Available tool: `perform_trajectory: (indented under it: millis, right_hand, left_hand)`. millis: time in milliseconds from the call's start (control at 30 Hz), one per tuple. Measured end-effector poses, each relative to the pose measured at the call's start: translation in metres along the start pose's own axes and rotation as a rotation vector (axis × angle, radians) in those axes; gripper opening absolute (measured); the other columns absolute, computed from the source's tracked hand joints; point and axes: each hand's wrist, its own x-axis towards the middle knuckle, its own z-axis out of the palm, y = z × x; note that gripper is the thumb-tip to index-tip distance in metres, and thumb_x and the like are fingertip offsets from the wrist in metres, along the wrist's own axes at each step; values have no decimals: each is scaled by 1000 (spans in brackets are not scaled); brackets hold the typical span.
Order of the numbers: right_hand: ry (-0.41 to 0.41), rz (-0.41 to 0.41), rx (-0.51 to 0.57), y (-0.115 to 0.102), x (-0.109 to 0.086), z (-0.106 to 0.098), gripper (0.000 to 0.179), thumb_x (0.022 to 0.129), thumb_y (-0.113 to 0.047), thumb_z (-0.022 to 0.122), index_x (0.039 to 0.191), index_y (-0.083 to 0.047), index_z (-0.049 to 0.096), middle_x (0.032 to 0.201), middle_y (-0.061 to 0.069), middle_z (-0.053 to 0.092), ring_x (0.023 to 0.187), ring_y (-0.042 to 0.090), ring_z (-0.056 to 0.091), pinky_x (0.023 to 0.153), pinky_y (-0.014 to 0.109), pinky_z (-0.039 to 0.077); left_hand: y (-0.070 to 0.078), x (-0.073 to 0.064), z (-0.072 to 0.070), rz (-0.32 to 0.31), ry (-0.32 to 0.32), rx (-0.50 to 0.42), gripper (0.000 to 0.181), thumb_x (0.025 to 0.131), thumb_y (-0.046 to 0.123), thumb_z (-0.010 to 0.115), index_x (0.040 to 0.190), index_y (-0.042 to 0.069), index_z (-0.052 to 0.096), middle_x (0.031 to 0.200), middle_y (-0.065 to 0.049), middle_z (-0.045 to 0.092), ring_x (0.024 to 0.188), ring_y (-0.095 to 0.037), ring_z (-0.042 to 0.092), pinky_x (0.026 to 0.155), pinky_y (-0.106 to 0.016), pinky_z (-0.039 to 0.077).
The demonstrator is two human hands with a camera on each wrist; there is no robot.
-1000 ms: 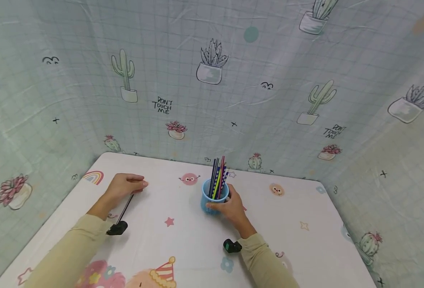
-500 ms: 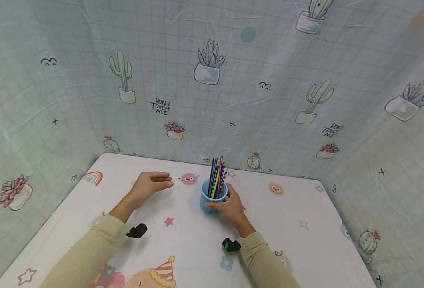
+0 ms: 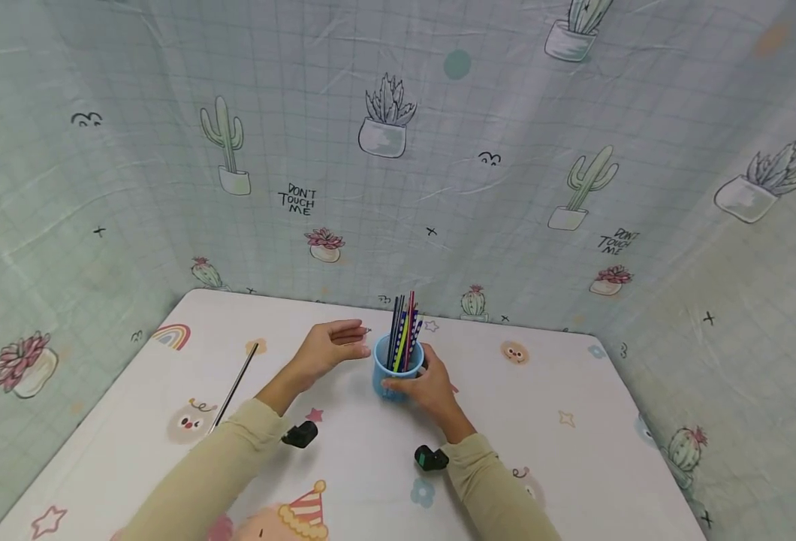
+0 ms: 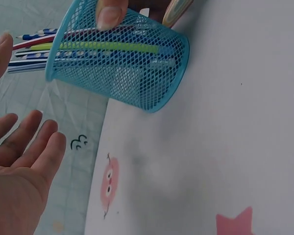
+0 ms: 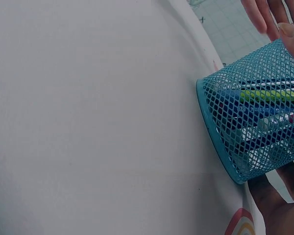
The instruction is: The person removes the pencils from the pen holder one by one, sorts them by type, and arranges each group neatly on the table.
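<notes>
Head view: the right hand grips the blue mesh cup around its wall, near the far edge of the white counter. Several pencils stand inside, leaning slightly. The left hand is just beside the cup, its fingers extended and apart from it. A thin dark stick lies further left.
</notes>
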Motion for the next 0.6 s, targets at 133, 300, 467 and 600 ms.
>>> perform_trajectory:
  millis: [133, 300, 467, 600]
  right_hand:
    - [-3, -16, 17, 1, 1, 0, 89, 64, -31, 94, 139, -19, 46, 137, 3, 58, 131, 26, 54, 111, 52, 44]
    - [-11, -34, 32, 1, 1, 0, 89, 67, -26, 92, 141, -16, 44, 139, 6, 57, 131, 28, 54, 110, 53, 44]
    - [-11, -30, 32, 1, 0, 0, 86, 66, -24, 93, 138, -18, 46, 136, 3, 59, 129, 25, 55, 110, 51, 45]
    - [-6, -35, 18, -1, -1, -1, 84, 66, -27, 93, 137, -20, 48, 134, 2, 59, 127, 24, 56, 109, 49, 46]
  left_hand:
    - [0, 4, 13, 14, -8, 3, 80, 77, 33, 84, 145, 15, 48, 145, -11, 55, 136, -30, 52, 106, -39, 49]
    - [0, 7, 25, 42, -6, -2, 77, 80, 28, 83, 146, 17, 46, 146, -12, 53, 136, -30, 52, 107, -42, 48]
    - [-1, 8, 32, 51, -42, 1, 79, 80, 21, 83, 148, 18, 43, 148, -12, 51, 137, -31, 50, 111, -46, 44]
    - [-3, 10, 37, 68, -73, 8, 90, 75, 21, 87, 150, 17, 39, 148, -11, 49, 139, -33, 47, 113, -48, 42]
